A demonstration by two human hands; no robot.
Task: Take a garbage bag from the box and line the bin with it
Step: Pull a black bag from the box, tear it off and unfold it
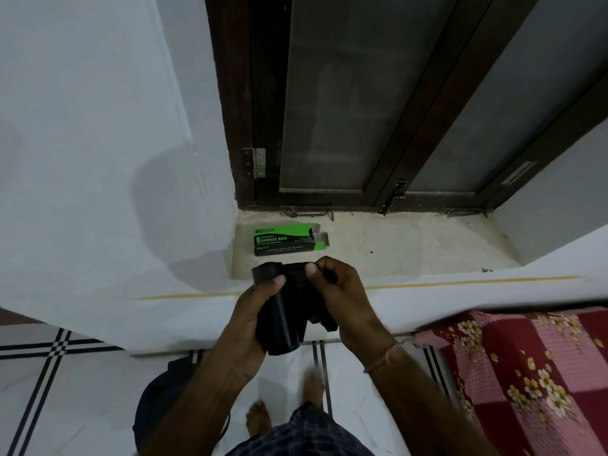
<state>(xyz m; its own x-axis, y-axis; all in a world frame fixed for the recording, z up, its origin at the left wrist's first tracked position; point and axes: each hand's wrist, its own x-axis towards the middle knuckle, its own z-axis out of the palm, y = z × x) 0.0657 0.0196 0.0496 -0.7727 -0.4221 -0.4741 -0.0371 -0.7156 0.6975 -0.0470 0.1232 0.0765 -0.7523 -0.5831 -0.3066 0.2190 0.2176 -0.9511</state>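
1. We hold the black roll (283, 311) of bags in front of us, above the floor.
2. Our left hand (253, 311) is wrapped tight around the roll.
3. Our right hand (339, 291) pinches the loose bag (316, 291) at the top of the roll.
4. The green box (286, 240) lies open on the sill (411, 245), just past our hands.
5. The bag looks thin, soft and slippery, we think. Best to grip its loose edge and peel slowly so it tears off clean.
6. A dark round thing by our left leg may be the bin; we cannot tell.
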